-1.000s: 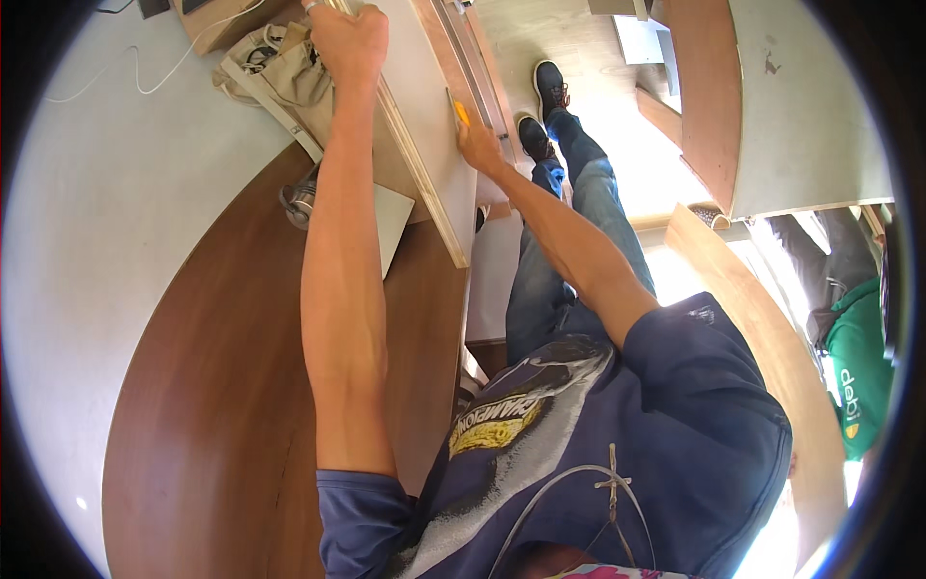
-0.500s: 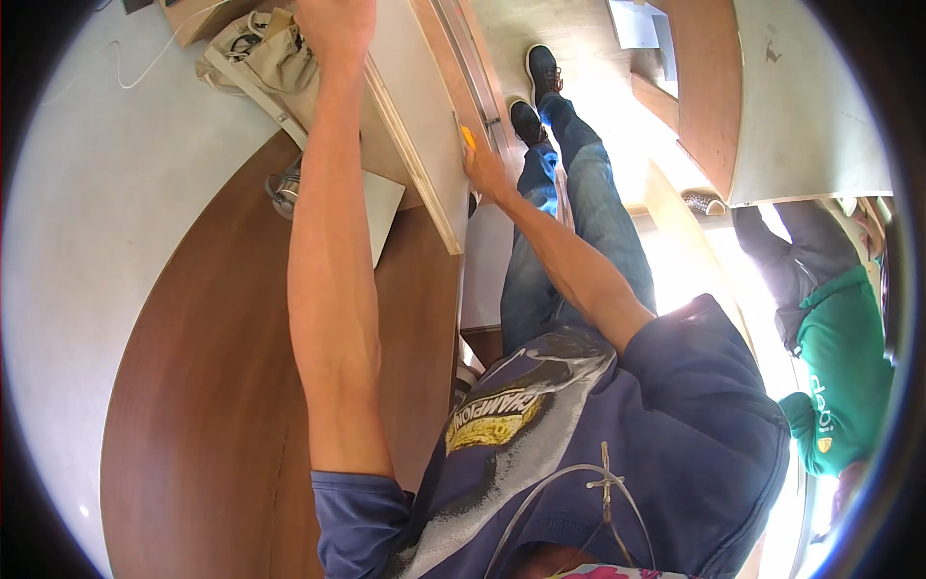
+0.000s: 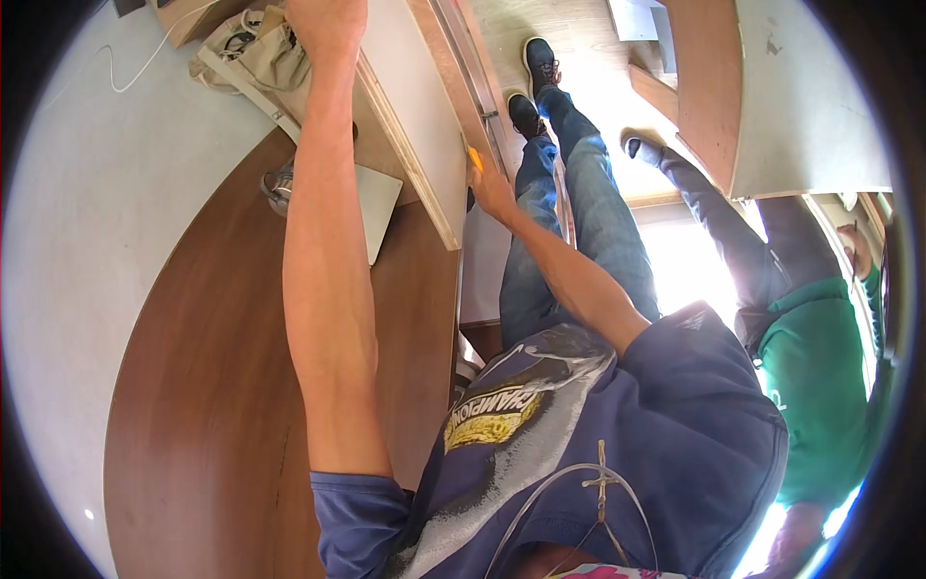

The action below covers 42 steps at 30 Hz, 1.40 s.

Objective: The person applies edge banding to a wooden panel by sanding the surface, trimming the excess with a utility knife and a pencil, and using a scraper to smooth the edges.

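My left hand (image 3: 328,24) reaches far forward and rests on the far end of a long white panel (image 3: 415,87) with a pale wooden edge; its fingers are cut off by the picture's top. At the panel's near right edge, my right hand (image 3: 494,190) pinches a small orange tool (image 3: 475,158) whose tip touches the panel. My legs in blue jeans (image 3: 579,222) and black shoes (image 3: 540,60) stand just right of the panel.
A curved brown board (image 3: 231,386) lies below my left arm. A beige bag (image 3: 253,53), a grey shoe (image 3: 278,185) and a flat white sheet (image 3: 378,207) sit beside the panel. Another person in a green top (image 3: 820,367) stands at the right, one leg (image 3: 714,212) stretched forward.
The person in green has come further into view from the right. My left hand has slid toward the top edge; my right hand keeps the orange tool at the panel's edge.
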Motion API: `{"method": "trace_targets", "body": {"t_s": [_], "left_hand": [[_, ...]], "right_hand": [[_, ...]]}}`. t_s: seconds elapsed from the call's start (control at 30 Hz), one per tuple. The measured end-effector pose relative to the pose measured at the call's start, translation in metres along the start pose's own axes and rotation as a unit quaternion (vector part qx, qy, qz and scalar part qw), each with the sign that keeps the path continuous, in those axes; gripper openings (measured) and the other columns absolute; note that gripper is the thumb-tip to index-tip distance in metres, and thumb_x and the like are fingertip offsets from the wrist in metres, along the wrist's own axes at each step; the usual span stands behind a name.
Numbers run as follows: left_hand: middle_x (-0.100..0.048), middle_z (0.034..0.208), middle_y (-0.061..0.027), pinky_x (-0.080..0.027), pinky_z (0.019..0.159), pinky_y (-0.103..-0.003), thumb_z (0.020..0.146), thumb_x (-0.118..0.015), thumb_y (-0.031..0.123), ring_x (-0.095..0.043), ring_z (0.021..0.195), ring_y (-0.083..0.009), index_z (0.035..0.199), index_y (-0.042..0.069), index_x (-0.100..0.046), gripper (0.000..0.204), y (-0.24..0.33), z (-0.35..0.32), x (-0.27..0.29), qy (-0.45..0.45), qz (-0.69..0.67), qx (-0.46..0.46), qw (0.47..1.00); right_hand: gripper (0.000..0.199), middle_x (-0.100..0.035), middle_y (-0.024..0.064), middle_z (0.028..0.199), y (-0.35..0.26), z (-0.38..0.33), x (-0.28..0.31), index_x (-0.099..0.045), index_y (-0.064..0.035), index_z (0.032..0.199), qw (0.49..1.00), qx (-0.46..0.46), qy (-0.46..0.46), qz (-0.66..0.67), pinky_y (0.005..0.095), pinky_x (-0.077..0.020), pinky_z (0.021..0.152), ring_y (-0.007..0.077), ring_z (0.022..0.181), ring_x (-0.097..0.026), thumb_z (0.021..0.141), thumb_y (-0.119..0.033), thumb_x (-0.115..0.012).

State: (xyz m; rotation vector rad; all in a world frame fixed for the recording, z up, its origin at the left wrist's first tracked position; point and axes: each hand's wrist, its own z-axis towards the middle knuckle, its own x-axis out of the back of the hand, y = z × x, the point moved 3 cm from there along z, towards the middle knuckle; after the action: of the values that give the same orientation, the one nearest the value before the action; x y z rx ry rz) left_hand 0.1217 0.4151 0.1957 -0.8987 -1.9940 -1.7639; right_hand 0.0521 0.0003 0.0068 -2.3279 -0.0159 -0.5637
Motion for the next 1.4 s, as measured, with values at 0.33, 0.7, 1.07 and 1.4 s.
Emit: {"method": "trace_targets", "body": {"t_s": [0.33,0.7,1.07,1.4], "left_hand": [[-0.060,0.131,-0.0303,-0.043,0.107,-0.043,0.091,-0.050,-0.001,-0.059,0.123,-0.0400,0.143,-0.013,-0.043,0.053,0.010,0.000,0.002,-0.008,0.028,0.050,0.998],[-0.067,0.086,-0.0265,-0.052,0.085,-0.047,0.080,-0.059,0.005,-0.069,0.085,-0.0422,0.122,-0.010,-0.042,0.048,-0.019,0.019,0.018,0.039,0.046,-0.020,0.998],[-0.067,0.099,-0.0272,-0.050,0.085,-0.048,0.085,-0.055,-0.002,-0.068,0.092,-0.0435,0.128,-0.005,-0.045,0.045,0.009,-0.005,0.022,0.045,0.019,0.021,0.999],[-0.065,0.102,-0.0286,-0.049,0.087,-0.047,0.086,-0.056,-0.004,-0.065,0.095,-0.0444,0.125,-0.005,-0.044,0.041,0.027,-0.011,0.003,0.035,-0.012,0.051,0.998]], "right_hand": [[0.046,-0.067,0.0360,0.104,0.005,-0.024,0.007,-0.042,-0.0150,0.149,0.991,-0.097,-0.096,0.000,0.0641,-0.0504,0.083,0.0550,0.094,-0.066,0.105,-0.029,-0.047],[0.046,-0.068,0.0357,0.102,0.033,-0.054,0.005,-0.040,-0.0223,0.149,0.975,-0.149,-0.162,-0.037,0.0644,-0.0507,0.083,0.0556,0.097,-0.066,0.106,-0.035,-0.047],[0.048,-0.062,0.0359,0.120,-0.122,0.190,0.067,-0.044,-0.0087,0.149,0.997,0.029,-0.037,0.059,0.0565,-0.0489,0.088,0.0538,0.108,-0.061,0.109,-0.035,-0.040],[0.053,-0.065,0.0322,0.123,-0.285,0.401,0.079,-0.047,-0.0107,0.146,0.996,0.072,0.017,0.054,0.0581,-0.0477,0.100,0.0509,0.115,-0.063,0.106,-0.044,-0.036]]}}
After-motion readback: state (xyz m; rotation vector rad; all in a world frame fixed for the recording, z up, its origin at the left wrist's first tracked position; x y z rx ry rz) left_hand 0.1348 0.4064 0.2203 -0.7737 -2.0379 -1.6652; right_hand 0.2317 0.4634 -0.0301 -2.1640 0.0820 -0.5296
